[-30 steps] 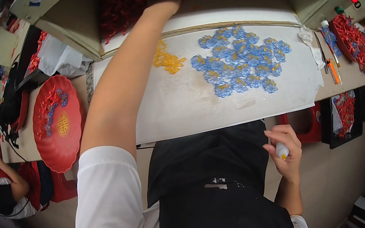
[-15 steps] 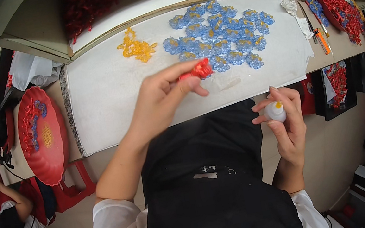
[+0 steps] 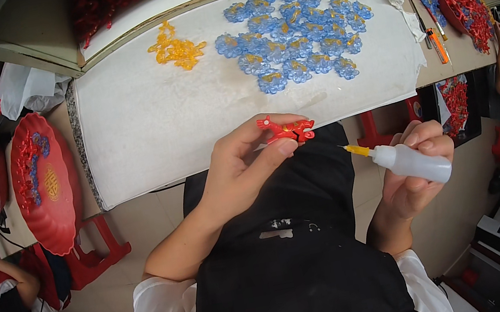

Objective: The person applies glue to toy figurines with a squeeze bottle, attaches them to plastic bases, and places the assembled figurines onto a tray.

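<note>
Held a small red ornament [image 3: 286, 129] pinched in the left hand [image 3: 240, 168], just off the tabletop's [image 3: 146, 134] near edge, over the black apron [image 3: 292, 242]. Gripped a soft white squeeze bottle [image 3: 408, 161] in the right hand [image 3: 415, 177], its yellow nozzle aimed toward nine o'clock, close to the ornament but apart from it. Left a wide stretch of bare white cloth between the hands and the glossy blue flower pieces [image 3: 295, 34] at twelve o'clock. Kept the yellow cluster [image 3: 175, 49] at eleven o'clock, well apart. Sat a round red tray [image 3: 44, 185] at nine o'clock, overhanging its bench edge.
</note>
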A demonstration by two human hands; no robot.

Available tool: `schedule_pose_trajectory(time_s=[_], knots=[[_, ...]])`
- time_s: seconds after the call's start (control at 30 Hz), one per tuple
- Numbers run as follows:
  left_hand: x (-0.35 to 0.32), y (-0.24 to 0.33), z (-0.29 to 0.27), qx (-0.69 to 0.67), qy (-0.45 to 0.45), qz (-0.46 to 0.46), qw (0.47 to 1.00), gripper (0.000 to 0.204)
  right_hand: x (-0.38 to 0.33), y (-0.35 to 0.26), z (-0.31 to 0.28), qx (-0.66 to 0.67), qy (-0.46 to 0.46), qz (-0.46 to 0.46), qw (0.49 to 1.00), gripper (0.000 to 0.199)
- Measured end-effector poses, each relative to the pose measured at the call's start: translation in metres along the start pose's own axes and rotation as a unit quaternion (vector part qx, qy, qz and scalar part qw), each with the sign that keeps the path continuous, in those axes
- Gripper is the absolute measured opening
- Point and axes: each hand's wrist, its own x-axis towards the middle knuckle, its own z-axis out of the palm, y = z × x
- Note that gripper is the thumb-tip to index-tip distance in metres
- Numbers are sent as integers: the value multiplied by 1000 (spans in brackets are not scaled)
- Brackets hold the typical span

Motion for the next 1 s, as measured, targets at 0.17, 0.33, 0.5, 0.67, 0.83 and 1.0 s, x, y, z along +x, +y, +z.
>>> schedule_pose_trajectory(time_s=[0.17,0.33,0.5,0.67,0.83,1.0], knots=[[2,-3,2,-6,-13,29,999,28,1,-4,-1,-74,-111,-105,985,41],[2,-2,3,23,-37,33,999,29,2,-3,1,-122,-133,-142,973,41],[2,-3,4,25,-45,37,998,29,1,-2,1,-168,-141,-167,961,43],[1,-4,6,20,-41,38,998,28,0,-3,0,-180,-145,-164,959,44],[2,-5,6,16,-42,35,998,28,-1,-4,0,-188,-149,-161,957,43],[2,-4,7,13,-39,30,999,29,-1,-5,0,-198,-153,-163,954,43]])
